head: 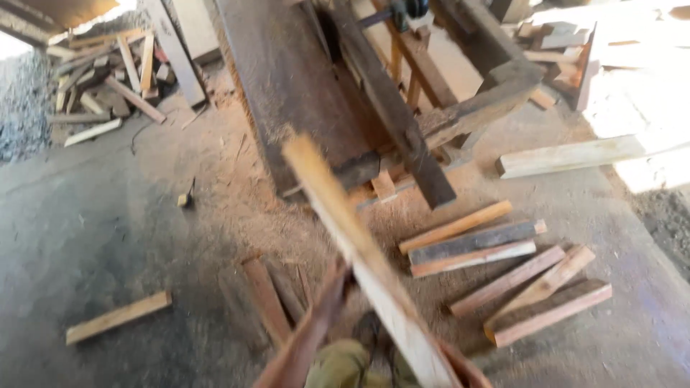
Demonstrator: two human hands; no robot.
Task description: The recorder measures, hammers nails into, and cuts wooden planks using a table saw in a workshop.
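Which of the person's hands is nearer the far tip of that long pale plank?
Left. The left hand meets the pale plank about midway up; the right hand sits low by its near end. Both are blurred.

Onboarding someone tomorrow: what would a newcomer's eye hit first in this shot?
A long pale wooden plank cuts diagonally up from the bottom centre, blurred, too smeared to show any hand. Behind it stands a dark, heavy timber workbench at top centre. Short cut wooden battens lie scattered on the sawdust-covered floor at right.
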